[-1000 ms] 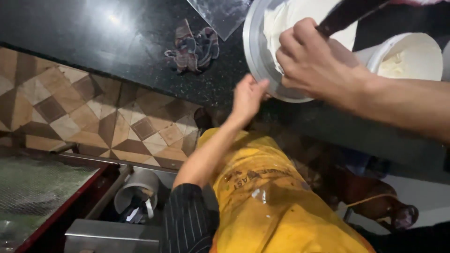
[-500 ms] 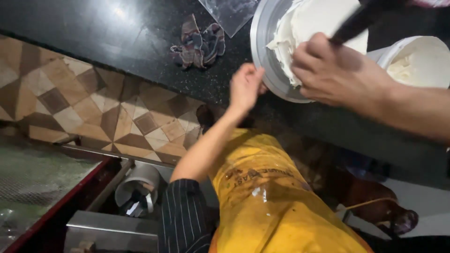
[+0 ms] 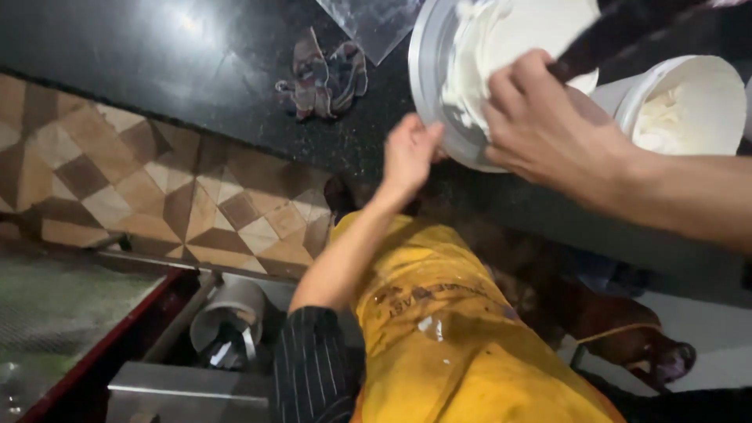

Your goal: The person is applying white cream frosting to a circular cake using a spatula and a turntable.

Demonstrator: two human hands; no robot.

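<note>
The right hand (image 3: 548,129) is closed around the dark handle of a spatula (image 3: 619,35), which slants up to the right over the white cream-covered cake (image 3: 517,47). The cake sits on a round metal turntable (image 3: 427,70) on the dark bench (image 3: 157,70), toward the far right of the scene. The left hand (image 3: 411,153) reaches up to the near rim of the turntable, its fingers loosely curled and touching the edge; whether it actually pinches the rim cannot be told. Just right of the cake stands a white tub (image 3: 689,102) with cream inside. To the left of the turntable a crumpled patterned cloth (image 3: 325,74) lies on the bench, and a sheet of clear plastic (image 3: 372,23) lies beyond it. Nearer, the person wears a yellow apron (image 3: 446,329) over a striped sleeve (image 3: 309,368), above a brown patterned tile floor (image 3: 117,180).
</note>
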